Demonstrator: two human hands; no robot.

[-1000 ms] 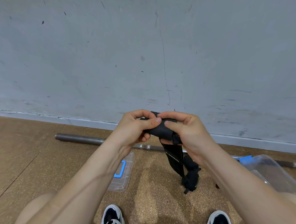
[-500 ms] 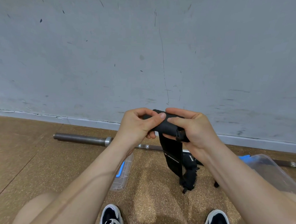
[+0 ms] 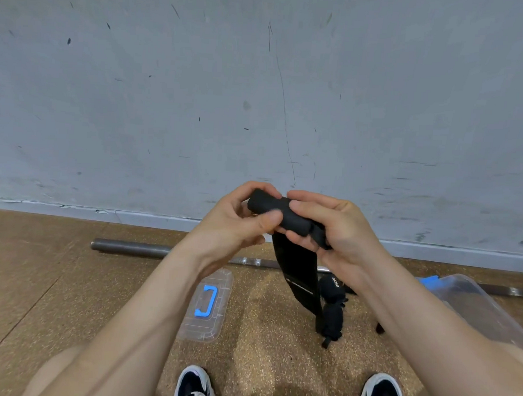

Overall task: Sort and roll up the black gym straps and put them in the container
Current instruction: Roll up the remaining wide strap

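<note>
Head view gives us the black gym strap [image 3: 279, 212] partly rolled: a tight roll sits between both hands, in front of the wall, and its loose tail [image 3: 298, 278] hangs down toward the floor. Our left hand [image 3: 231, 226] pinches one end of the roll, thumb on top and fingers curled behind. Our right hand [image 3: 340, 229] wraps the other end, so both grips are closed on the strap. We judge this roll roughly half done, with the hanging length left to wind. More black straps [image 3: 332, 310] lie bunched on the floor below; whether any is rolled we cannot tell, so sorting looks unfinished. The clear plastic container [image 3: 464, 299] stands open to our right, but our right forearm [image 3: 428, 336] hides its inside, so we cannot tell what it holds. Its lid [image 3: 209, 304], with a blue handle, lies flat on the speckled cork-brown floor [image 3: 261, 343]. A steel barbell [image 3: 130, 248] lies along the scuffed grey wall [image 3: 259, 91].
</note>
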